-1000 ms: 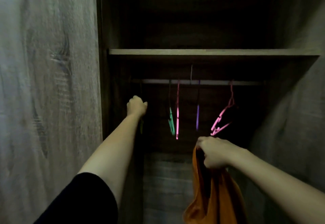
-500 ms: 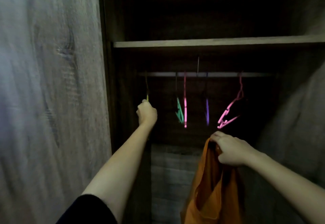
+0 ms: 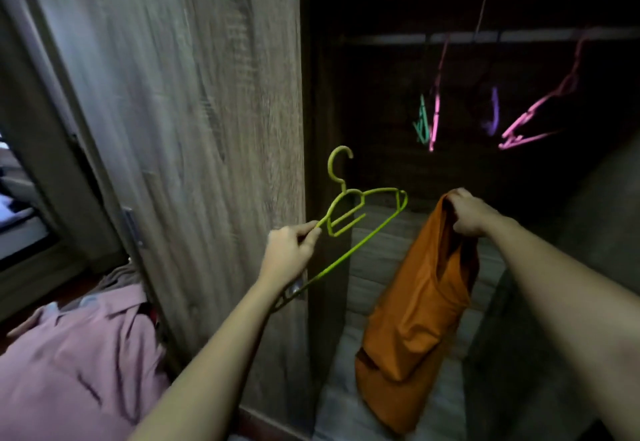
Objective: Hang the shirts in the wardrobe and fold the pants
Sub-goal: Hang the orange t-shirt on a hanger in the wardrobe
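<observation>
From the head camera, the left hand [image 3: 289,253] is closed around the sloping arm of a yellow-green plastic hanger [image 3: 360,214], fingers pinching it just below the neck. The hanger is tilted, its hook up and free of the rail, its lower end running down behind the left wrist, in front of the edge of the wardrobe door [image 3: 194,129].

The right hand [image 3: 469,214] is clenched on the bunched top of an orange shirt [image 3: 415,309], which hangs down loosely inside the open wardrobe, above its pale floor [image 3: 374,264].

At the upper right the hanging rail [image 3: 388,39] crosses the dark interior. On it hang a green hanger [image 3: 421,125], a pink hanger [image 3: 435,108], a purple hanger [image 3: 494,108] and another pink hanger [image 3: 540,111] towards the rail's right end, all blurred.

At the lower left corner, outside the door, a pink shirt [image 3: 76,357] lies in a crumpled heap.
</observation>
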Motion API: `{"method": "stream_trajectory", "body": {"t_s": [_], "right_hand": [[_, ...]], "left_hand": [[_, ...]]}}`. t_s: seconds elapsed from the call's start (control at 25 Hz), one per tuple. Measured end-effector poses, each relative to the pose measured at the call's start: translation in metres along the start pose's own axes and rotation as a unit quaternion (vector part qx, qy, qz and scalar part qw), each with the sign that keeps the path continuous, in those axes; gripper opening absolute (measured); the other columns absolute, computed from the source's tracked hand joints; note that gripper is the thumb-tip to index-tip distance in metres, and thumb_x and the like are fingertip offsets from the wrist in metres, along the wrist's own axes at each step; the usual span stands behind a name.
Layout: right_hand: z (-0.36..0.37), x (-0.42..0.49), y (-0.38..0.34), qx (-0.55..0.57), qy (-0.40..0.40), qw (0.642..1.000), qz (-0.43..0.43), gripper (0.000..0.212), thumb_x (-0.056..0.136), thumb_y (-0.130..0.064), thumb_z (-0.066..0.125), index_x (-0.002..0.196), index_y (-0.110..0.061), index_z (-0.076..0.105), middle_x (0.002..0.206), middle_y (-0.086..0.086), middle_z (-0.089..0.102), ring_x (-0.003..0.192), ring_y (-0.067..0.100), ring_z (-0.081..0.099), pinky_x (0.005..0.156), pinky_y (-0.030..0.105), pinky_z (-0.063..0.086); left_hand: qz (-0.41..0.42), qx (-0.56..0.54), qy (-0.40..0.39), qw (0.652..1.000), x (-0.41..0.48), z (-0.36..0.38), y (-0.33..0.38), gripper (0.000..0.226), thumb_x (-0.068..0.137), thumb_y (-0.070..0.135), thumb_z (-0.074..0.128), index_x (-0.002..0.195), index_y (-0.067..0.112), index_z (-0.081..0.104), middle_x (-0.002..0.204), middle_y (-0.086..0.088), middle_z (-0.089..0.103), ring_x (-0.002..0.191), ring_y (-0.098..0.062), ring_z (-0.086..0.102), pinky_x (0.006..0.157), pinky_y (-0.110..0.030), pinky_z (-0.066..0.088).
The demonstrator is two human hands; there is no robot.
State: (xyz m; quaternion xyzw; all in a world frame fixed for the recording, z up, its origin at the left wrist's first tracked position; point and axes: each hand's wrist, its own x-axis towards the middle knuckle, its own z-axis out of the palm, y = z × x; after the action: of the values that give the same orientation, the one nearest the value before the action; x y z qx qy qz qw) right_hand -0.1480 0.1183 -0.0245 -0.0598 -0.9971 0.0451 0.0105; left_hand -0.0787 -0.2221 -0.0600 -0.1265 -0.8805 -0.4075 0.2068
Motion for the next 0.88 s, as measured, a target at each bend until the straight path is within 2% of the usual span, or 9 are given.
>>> {"method": "stream_trajectory", "body": {"t_s": [0.16, 0.24, 0.4, 0.52, 0.56, 0.64, 0.72, 0.76, 0.88], "right_hand": [[0.011, 0.0, -0.003, 0.004, -0.006, 1.0, 0.002, 0.069, 0.074, -0.008, 0.061, 0.138, -0.015, 0.034, 0.15, 0.003, 0.02, 0.129, 0.034, 0.039, 0.103, 0.044, 0.041], [0.011, -0.003, -0.006, -0.008, -0.017, 1.0, -0.008, 0.072, 0.074, -0.01, 0.062, 0.139, -0.016, 0.033, 0.15, 0.002, 0.019, 0.13, 0.033, 0.036, 0.105, 0.045, 0.04], [-0.002, -0.015, -0.04, -0.062, -0.022, 0.992, -0.109, 0.077, 0.07, -0.013, 0.066, 0.14, -0.018, 0.032, 0.152, -0.001, 0.02, 0.129, 0.032, 0.035, 0.101, 0.043, 0.042], [-0.014, -0.034, -0.084, -0.106, -0.018, 0.971, -0.215, 0.074, 0.072, -0.015, 0.065, 0.139, -0.02, 0.034, 0.149, 0.0, 0.029, 0.126, 0.028, 0.04, 0.097, 0.04, 0.045], [-0.021, -0.042, -0.093, -0.105, -0.001, 0.966, -0.236, 0.069, 0.074, -0.02, 0.064, 0.137, -0.021, 0.037, 0.143, 0.003, 0.038, 0.124, 0.026, 0.042, 0.096, 0.038, 0.045], [-0.041, -0.056, -0.095, -0.096, 0.073, 0.949, -0.293, 0.049, 0.082, -0.042, 0.056, 0.127, -0.025, 0.047, 0.124, 0.003, 0.054, 0.115, 0.023, 0.048, 0.089, 0.036, 0.04], [-0.058, -0.067, -0.082, -0.082, 0.166, 0.919, -0.347, 0.045, 0.087, -0.058, 0.037, 0.117, -0.028, 0.054, 0.099, -0.001, 0.058, 0.1, 0.022, 0.053, 0.083, 0.036, 0.038], [-0.064, -0.07, -0.074, -0.07, 0.205, 0.907, -0.36, 0.046, 0.088, -0.058, 0.029, 0.11, -0.027, 0.055, 0.086, -0.001, 0.054, 0.091, 0.024, 0.056, 0.076, 0.035, 0.039], [-0.068, -0.072, -0.061, -0.061, 0.3, 0.884, -0.353, 0.034, 0.091, -0.051, 0.024, 0.09, -0.025, 0.046, 0.069, 0.003, 0.053, 0.069, 0.028, 0.061, 0.056, 0.026, 0.032]], "left_hand": [[0.045, 0.003, -0.01, 0.999, -0.02, -0.036, -0.023, 0.023, 0.089, 0.02, 0.062, 0.111, 0.015, 0.069, 0.102, 0.011, 0.067, 0.091, 0.013, 0.058, 0.077, -0.003, 0.041], [0.06, -0.014, -0.026, 0.998, -0.021, -0.039, -0.025, 0.023, 0.088, 0.02, 0.063, 0.109, 0.016, 0.07, 0.099, 0.016, 0.066, 0.086, 0.022, 0.056, 0.077, 0.0, 0.041], [0.079, -0.048, -0.077, 0.993, -0.017, -0.015, -0.014, 0.026, 0.087, 0.028, 0.064, 0.108, 0.015, 0.071, 0.108, 0.004, 0.07, 0.1, 0.006, 0.06, 0.092, -0.017, 0.047], [0.092, -0.053, -0.08, 0.991, -0.017, 0.016, 0.001, 0.027, 0.087, 0.027, 0.064, 0.109, 0.013, 0.071, 0.107, -0.001, 0.071, 0.101, 0.002, 0.058, 0.087, -0.014, 0.045], [0.09, -0.073, -0.072, 0.991, -0.016, 0.023, 0.004, 0.026, 0.087, 0.025, 0.064, 0.11, 0.014, 0.07, 0.106, -0.002, 0.072, 0.098, -0.001, 0.061, 0.084, -0.014, 0.046], [0.086, -0.138, -0.042, 0.986, -0.015, 0.026, 0.004, 0.032, 0.084, 0.034, 0.063, 0.11, 0.016, 0.069, 0.096, 0.008, 0.073, 0.087, -0.01, 0.067, 0.08, -0.028, 0.054], [0.086, -0.187, -0.009, 0.978, -0.01, 0.021, 0.006, 0.039, 0.08, 0.045, 0.059, 0.109, 0.02, 0.067, 0.086, 0.025, 0.07, 0.082, -0.012, 0.069, 0.076, -0.04, 0.056], [0.096, -0.187, 0.01, 0.978, -0.007, 0.018, 0.01, 0.039, 0.08, 0.046, 0.058, 0.108, 0.022, 0.068, 0.083, 0.028, 0.069, 0.081, -0.014, 0.069, 0.074, -0.042, 0.056], [0.183, 0.011, 0.18, 0.966, -0.005, 0.021, 0.031, 0.031, 0.086, 0.038, 0.058, 0.108, 0.019, 0.07, 0.098, 0.002, 0.069, 0.086, -0.021, 0.06, 0.078, -0.039, 0.051]]}}
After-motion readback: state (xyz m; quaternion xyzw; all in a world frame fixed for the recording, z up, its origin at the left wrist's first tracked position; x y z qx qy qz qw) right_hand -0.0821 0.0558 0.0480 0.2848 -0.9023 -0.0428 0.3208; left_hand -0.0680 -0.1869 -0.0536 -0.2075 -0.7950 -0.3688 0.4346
